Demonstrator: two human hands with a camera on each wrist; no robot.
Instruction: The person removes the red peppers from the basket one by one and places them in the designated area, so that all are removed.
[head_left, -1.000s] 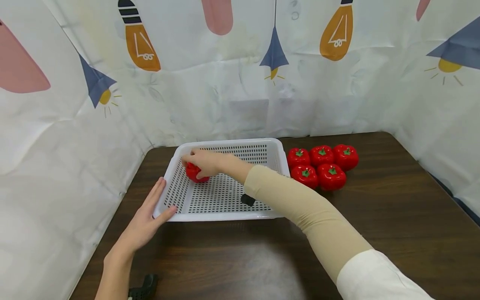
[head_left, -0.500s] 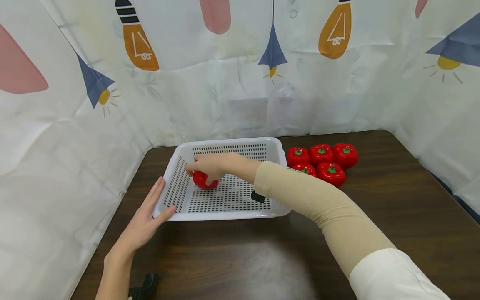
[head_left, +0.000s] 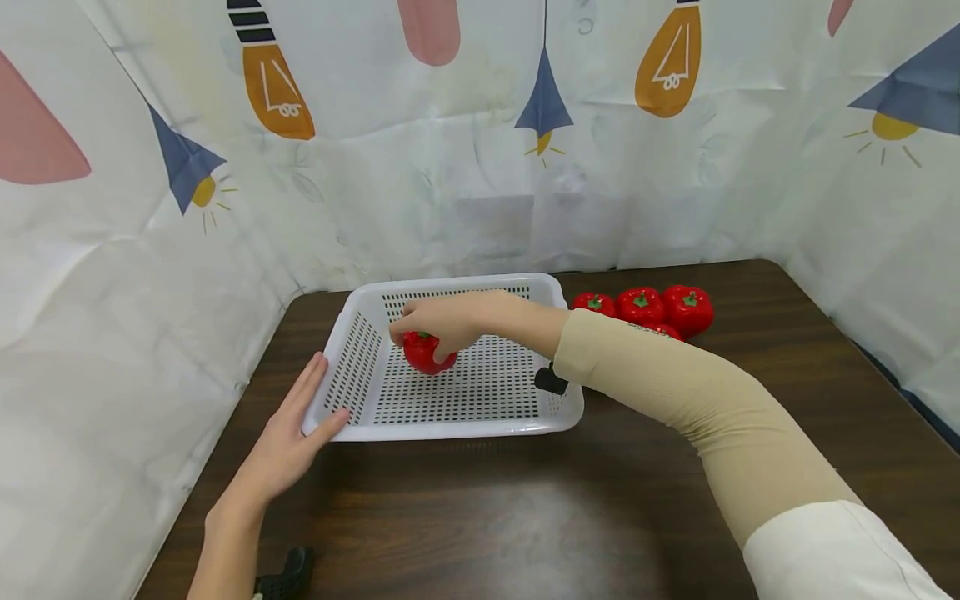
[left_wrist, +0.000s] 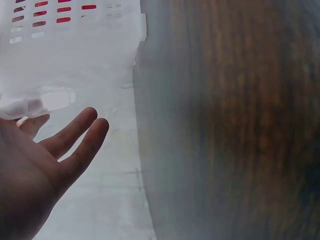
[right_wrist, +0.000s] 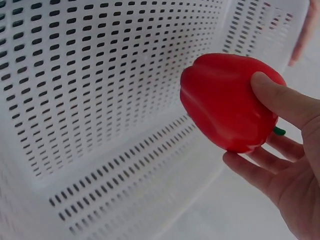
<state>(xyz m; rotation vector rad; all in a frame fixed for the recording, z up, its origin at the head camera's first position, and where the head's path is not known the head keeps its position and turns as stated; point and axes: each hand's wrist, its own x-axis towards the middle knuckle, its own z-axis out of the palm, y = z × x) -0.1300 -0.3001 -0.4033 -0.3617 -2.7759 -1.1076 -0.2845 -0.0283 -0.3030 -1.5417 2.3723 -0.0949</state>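
Inside the white perforated basket (head_left: 450, 429), my right hand (head_left: 450, 321) grips a red bell pepper (head_left: 427, 353) with a green stem. The right wrist view shows the thumb on one side of the pepper (right_wrist: 227, 102) and the fingers on the other, near the stem. My left hand (head_left: 288, 446) rests against the basket's left front corner, fingers along the side and thumb at the front rim. In the left wrist view the left hand's fingers (left_wrist: 82, 150) are extended and spread beside the basket wall (left_wrist: 75, 60).
Several more red bell peppers (head_left: 640, 307) sit on the dark wooden table (head_left: 480, 517) just right of the basket, partly hidden by the right sleeve (head_left: 660, 375). A patterned white curtain (head_left: 420, 208) hangs behind and at the sides. A black object (head_left: 285, 575) shows beside the left forearm.
My right hand has moved rightward inside the basket with the bell pepper in its grip. The right forearm now covers more of the peppers on the table. My left hand has stayed in place.
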